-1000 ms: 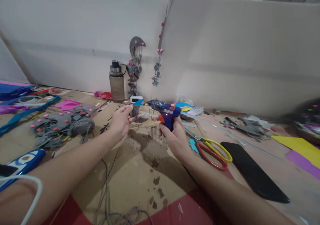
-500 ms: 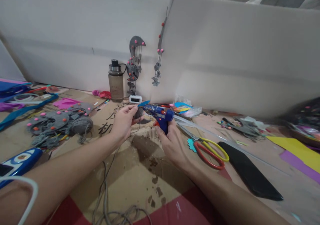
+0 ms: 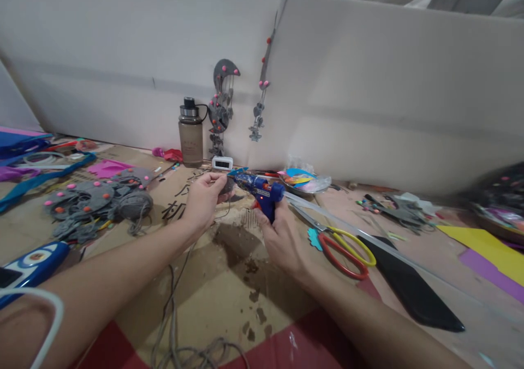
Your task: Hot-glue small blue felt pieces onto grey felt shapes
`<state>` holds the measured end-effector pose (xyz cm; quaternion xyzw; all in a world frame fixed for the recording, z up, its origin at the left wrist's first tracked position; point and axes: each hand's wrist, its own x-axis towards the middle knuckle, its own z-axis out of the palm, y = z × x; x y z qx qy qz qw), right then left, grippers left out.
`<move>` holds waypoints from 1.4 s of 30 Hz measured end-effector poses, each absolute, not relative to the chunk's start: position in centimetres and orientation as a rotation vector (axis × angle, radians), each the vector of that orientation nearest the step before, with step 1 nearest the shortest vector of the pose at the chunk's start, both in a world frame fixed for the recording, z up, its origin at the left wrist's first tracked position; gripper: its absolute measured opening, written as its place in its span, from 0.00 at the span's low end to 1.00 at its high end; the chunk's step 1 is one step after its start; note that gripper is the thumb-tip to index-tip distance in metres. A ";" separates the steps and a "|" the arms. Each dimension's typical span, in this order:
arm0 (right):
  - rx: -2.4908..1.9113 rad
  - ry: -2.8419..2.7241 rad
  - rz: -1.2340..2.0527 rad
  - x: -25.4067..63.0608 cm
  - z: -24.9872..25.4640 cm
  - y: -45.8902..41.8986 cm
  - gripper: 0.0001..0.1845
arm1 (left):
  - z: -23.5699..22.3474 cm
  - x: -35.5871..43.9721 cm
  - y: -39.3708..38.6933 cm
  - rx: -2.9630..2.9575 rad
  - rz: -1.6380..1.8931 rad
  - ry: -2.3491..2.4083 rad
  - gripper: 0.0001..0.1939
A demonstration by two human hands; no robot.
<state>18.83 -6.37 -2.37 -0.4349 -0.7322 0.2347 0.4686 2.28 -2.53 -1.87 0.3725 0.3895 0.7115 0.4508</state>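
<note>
Right hand (image 3: 282, 230) grips a blue hot-glue gun (image 3: 268, 197) above cardboard (image 3: 213, 303), its nozzle at the grey felt piece (image 3: 228, 186) pinched in the left hand (image 3: 207, 197).
Left of the gun, the cardboard reads “机” (image 3: 174, 210); the gun's label (image 3: 263, 192) is too small to read. Scissors (image 3: 322, 227) lie right of the gun; a lidded bottle (image 3: 191, 142) stands beyond it, leftward.

The glue gun (image 3: 267, 204) looks smooth, hard plastic; the plastic-handled scissors (image 3: 322, 227) have smooth metal blades; the bottle (image 3: 190, 146) is see-through, the cardboard (image 3: 213, 292) matt, the grey cutouts (image 3: 95, 198) soft felt.
</note>
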 end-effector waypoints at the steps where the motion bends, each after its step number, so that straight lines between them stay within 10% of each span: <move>1: -1.077 -1.792 0.578 18.9 -2.3 -6.4 0.17 | -1.9 2.3 -2.5 0.915 1.763 0.960 0.13; 36: -1.136 -1.675 0.503 19.4 -2.7 -4.8 0.27 | -1.2 2.1 -2.9 0.877 1.776 0.917 0.08; 42: -1.477 -1.568 1.017 19.9 -3.9 -2.2 0.19 | -0.3 2.3 -3.1 0.872 1.791 0.920 0.07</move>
